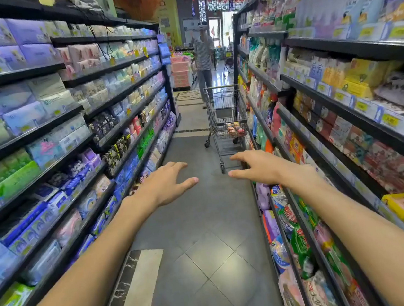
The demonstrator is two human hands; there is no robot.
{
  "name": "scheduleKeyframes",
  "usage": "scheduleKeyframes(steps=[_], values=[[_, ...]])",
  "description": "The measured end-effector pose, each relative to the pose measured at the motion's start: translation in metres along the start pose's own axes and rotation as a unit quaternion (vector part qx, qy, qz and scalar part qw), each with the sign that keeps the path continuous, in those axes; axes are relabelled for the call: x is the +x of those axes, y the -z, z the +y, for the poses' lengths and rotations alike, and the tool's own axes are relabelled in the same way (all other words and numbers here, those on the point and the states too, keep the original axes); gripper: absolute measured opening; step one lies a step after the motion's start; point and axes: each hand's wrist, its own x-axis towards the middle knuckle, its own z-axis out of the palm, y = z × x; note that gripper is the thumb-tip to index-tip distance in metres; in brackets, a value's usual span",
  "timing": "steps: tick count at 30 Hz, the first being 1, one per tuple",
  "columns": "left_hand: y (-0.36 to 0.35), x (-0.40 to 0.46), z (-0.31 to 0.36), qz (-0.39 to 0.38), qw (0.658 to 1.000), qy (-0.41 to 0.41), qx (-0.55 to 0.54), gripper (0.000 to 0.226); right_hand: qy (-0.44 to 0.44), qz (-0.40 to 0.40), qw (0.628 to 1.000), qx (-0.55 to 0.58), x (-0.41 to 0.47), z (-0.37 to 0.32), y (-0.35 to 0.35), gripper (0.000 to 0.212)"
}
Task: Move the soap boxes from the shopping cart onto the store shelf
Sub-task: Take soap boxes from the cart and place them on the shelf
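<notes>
Head view, and the shopping cart [225, 114] is the landmark, parked down the aisle tight against the right-hand store shelf [344, 120]. Low in its basket sit a few pinkish-orange packs, the soap boxes [233, 129] as far as I can judge; they are too small to count or read. So nothing looks shifted yet: the load is in the cart, and every box is left to move.

On the near side of the cart, both arms stretch forward. The left hand [166, 184] floats with fingers spread and relaxed, holding nothing; the right hand [256, 167] mirrors it, fingers loose and apart, empty too. Both are well short of the cart handle.

Room to move: grey floor tiles [200, 229] run clear between hands and cart. Left of the cart the aisle stays passable; right of it, shelf edges jut close. Beyond the cart stands a person in a striped shirt [203, 56], facing this way.
</notes>
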Motion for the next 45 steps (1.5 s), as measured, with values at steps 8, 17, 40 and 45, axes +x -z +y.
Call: scheduleKeyframes(steps=[8,17,40,45], values=[[-0.035,0.090,-0.042,-0.027,0.999,0.001,-0.017,0.084,-0.025,-0.007,1.000,0.010,0.080,0.045,-0.017,0.069],[-0.062,0.271,-0.140,-0.043,0.999,-0.006,-0.029,0.100,-0.066,-0.008,0.998,-0.002,0.277,0.097,-0.030,0.072],[-0.130,0.884,-0.373,-0.067,0.996,-0.038,-0.037,0.078,-0.119,-0.039,0.991,0.044,0.855,0.362,-0.040,0.064],[-0.137,1.016,-0.427,-0.074,0.996,-0.031,-0.039,0.091,-0.112,-0.038,0.992,0.043,0.993,0.416,-0.030,0.065]])
